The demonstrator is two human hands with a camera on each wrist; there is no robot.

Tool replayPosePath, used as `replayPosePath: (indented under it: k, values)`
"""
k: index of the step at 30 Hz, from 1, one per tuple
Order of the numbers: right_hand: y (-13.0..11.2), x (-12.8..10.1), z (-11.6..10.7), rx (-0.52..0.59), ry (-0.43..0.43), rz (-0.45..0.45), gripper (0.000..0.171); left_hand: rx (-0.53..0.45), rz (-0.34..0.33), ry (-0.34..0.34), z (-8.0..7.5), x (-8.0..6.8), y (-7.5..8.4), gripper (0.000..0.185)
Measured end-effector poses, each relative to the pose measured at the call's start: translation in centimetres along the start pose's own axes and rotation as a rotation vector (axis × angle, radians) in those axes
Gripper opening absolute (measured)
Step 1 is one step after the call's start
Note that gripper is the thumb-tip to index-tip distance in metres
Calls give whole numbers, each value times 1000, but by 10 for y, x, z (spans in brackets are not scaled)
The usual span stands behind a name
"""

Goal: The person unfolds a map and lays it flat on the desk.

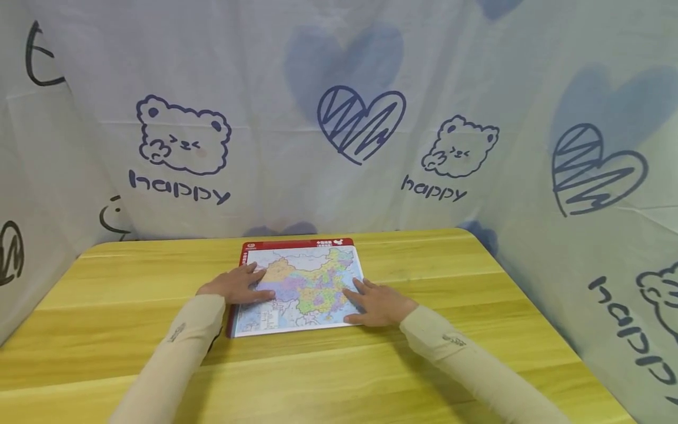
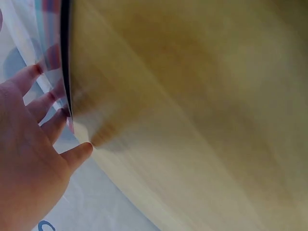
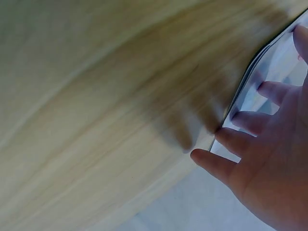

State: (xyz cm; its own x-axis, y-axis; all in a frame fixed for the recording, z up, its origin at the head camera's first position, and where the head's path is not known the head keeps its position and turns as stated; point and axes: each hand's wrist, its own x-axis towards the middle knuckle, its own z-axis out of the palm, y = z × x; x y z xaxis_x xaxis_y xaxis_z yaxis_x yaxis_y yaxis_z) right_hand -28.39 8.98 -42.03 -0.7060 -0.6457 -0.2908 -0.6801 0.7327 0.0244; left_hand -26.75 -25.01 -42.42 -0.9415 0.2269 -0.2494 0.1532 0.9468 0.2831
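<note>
A thin map board (image 1: 312, 277) with a red border along its top and left lies flat on the table, printed with a colourful map of China. My left hand (image 1: 238, 285) rests on its left side, fingers spread and pointing inward over the print. On the opposite side my right hand (image 1: 382, 303) lies with spread fingers across the right edge. In the left wrist view, the fingertips (image 2: 36, 70) touch the glossy surface by the dark edge. The right wrist view has the fingers (image 3: 245, 120) along the board's edge, the little finger beyond it.
The yellow wood-grain table (image 1: 477, 294) extends around the board, with rounded far corners. White cloth (image 1: 275, 147) printed with bears, hearts and the word happy hangs behind it and at both sides. A small dark strip shows beside the left sleeve (image 1: 182, 341).
</note>
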Motion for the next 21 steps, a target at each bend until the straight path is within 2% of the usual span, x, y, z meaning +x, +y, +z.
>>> replayPosePath:
  k: [11, 16, 21]
  values:
    - [0, 6, -3, 128, 11, 19, 73, -55, -27, -19, -5, -6, 3, 93]
    - [0, 6, -8, 214, 7, 40, 66, -98, -16, -22, -1, -11, 1, 93]
    - [0, 9, -12, 241, -9, 64, 62, -86, -1, -19, 3, -18, -1, 93]
